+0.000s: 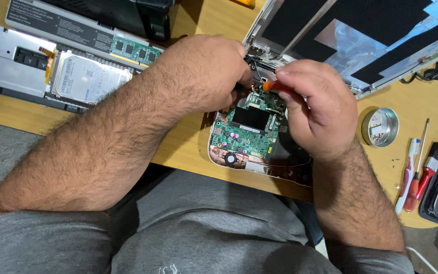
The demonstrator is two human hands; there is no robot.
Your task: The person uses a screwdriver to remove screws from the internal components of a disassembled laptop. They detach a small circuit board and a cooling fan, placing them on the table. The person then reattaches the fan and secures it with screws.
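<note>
Both hands meet at the centre of the frame over an opened small laptop (259,152) lying on the wooden tabletop (188,147). The right hand (315,109) is closed around an orange-handled tool (272,86) (its tip is hidden behind the fingers). The left hand (206,71) is curled beside it, covering the hinge area; what it grips cannot be made out. The green circuit board (247,132) shows below them, partly covered.
</note>
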